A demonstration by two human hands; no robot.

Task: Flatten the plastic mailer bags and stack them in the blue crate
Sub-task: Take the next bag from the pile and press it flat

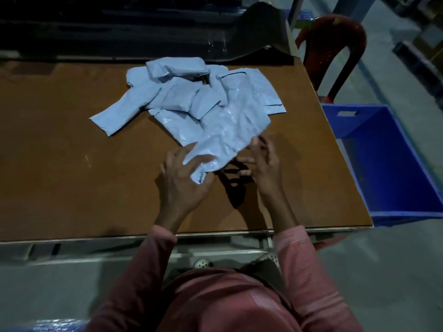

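A pile of several crumpled pale blue mailer bags lies on the brown table. One creased mailer bag is lifted off the pile at its near edge. My left hand grips its bunched lower corner. My right hand holds its right edge with thumb and curled fingers, partly hidden behind the plastic. The blue crate stands on the floor right of the table, and its visible inside holds nothing.
A red plastic chair stands beyond the table's far right corner. Dark plastic sheeting covers the area behind the table. The table's near edge runs just in front of my pink sleeves.
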